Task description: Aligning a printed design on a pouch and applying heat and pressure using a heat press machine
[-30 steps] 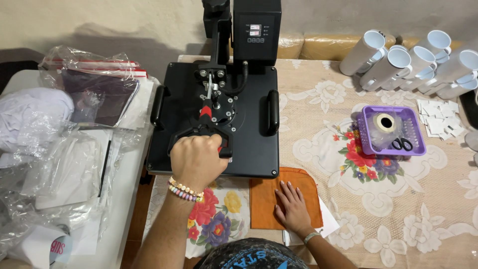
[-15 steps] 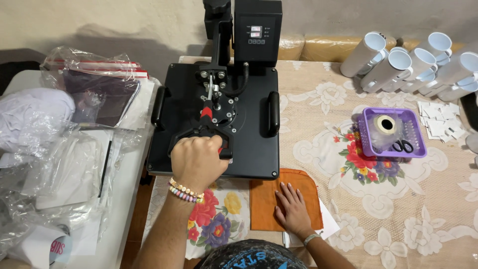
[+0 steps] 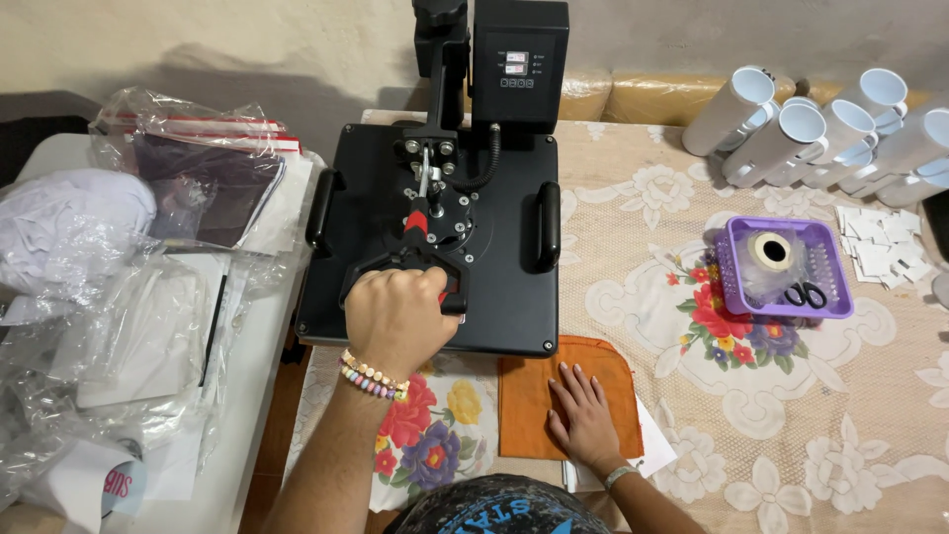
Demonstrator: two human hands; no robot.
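Observation:
A black heat press (image 3: 499,287) sits closed on the table, its control box at the back. My left hand (image 3: 395,316), with a beaded bracelet on the wrist, is closed around the press handle (image 3: 450,287), which has a red grip. My right hand (image 3: 585,413) lies flat, fingers apart, on an orange cloth (image 3: 529,396) that sticks out from under the front edge of the press.
A purple basket (image 3: 830,297) with a tape roll and scissors stands at the right. White mugs (image 3: 825,133) lie in a row at the back right, white paper pieces (image 3: 880,242) beside them. Plastic bags with garments (image 3: 109,297) cover the left table.

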